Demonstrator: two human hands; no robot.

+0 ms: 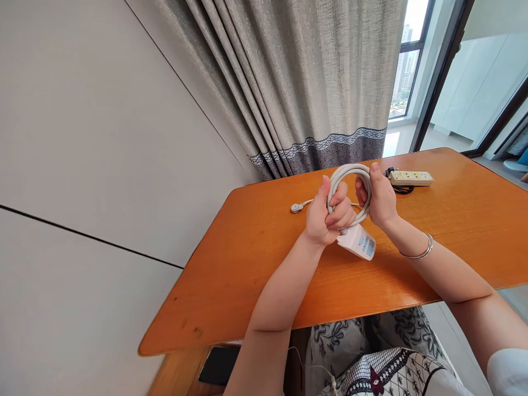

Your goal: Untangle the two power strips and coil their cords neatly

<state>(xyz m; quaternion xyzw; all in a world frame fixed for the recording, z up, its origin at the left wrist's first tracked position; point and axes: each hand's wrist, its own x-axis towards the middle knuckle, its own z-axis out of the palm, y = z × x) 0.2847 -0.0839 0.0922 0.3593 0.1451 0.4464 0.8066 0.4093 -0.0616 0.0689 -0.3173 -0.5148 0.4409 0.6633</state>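
Note:
A white power cord (350,168) is wound into a ring of several loops, held up above the wooden table. My left hand (325,214) is closed around the left side of the ring, thumb pointing up. On the opposite side my right hand (380,195) grips the loops, with its thumb on top. Below the left fingers hangs a white power strip (357,242) with blue-grey patches on its face, joined to the cord. The cord's plug (297,208) lies on the table to the left of my hands.
A second, cream power strip (412,177) with a black cord (403,190) lies at the table's back right. The wooden table (231,264) meets a pale wall on the left, with a grey curtain (330,71) behind. A dark flat object (218,365) sits below the front edge.

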